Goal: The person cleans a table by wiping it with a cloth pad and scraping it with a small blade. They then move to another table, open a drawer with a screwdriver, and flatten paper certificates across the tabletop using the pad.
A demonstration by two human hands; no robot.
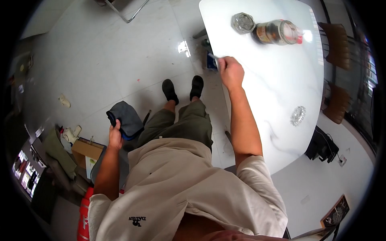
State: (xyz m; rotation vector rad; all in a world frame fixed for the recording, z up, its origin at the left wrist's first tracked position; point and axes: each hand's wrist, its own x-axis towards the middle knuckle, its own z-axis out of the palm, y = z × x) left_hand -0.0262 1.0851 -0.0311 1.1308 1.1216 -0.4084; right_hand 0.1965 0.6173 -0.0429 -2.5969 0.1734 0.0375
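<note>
A folded dark grey cloth (125,119) with a blue edge is gripped in my left hand (115,135), held out over the floor at the left. My right hand (231,73) is closed at the left edge of the white marbled table (277,76). A thin greyish object (214,56) sticks out from its fingers past the edge; it is too small to make out. Beyond that hand, on the tabletop, are a glass ashtray (243,23) and a glass jar (286,32) beside a dark labelled container (266,32).
A clear beaded glass piece (298,116) lies on the table's right part. Brown chairs (337,46) stand beyond the table. At the left are an open cardboard box (87,149) and a green-covered seat (60,150). A blue box (211,61) is beside the table's left edge.
</note>
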